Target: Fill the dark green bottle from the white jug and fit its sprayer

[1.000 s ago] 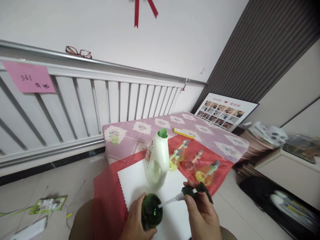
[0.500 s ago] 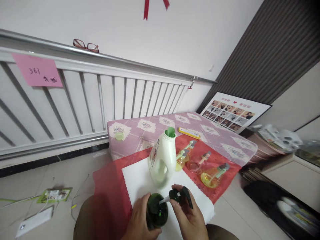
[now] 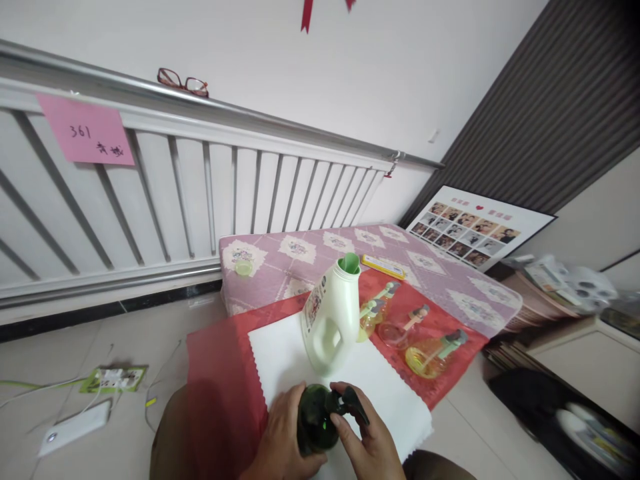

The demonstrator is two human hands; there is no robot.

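My left hand (image 3: 277, 437) is wrapped round a dark green glass bottle (image 3: 314, 427) held over the white cloth (image 3: 280, 360). My right hand (image 3: 367, 443) pinches the bottle's dark green pump head (image 3: 350, 405), which sits at the bottle's mouth. Just behind stands a white detergent jug (image 3: 331, 320) with an open green spout. Right of it, on the red cloth (image 3: 220, 373), lie several small yellow and clear spray bottles (image 3: 425, 350).
The low table has a purple patterned cover (image 3: 300, 250) with a small green cap (image 3: 243, 268) and a yellow box (image 3: 383, 267). A white radiator (image 3: 200, 193) with glasses (image 3: 183, 81) on top stands behind. A photo frame (image 3: 475, 227) leans at right.
My right hand has pushed the pump's tube down into the green bottle, bringing the pump head from well right of the bottle onto its mouth. The view has shifted slightly.
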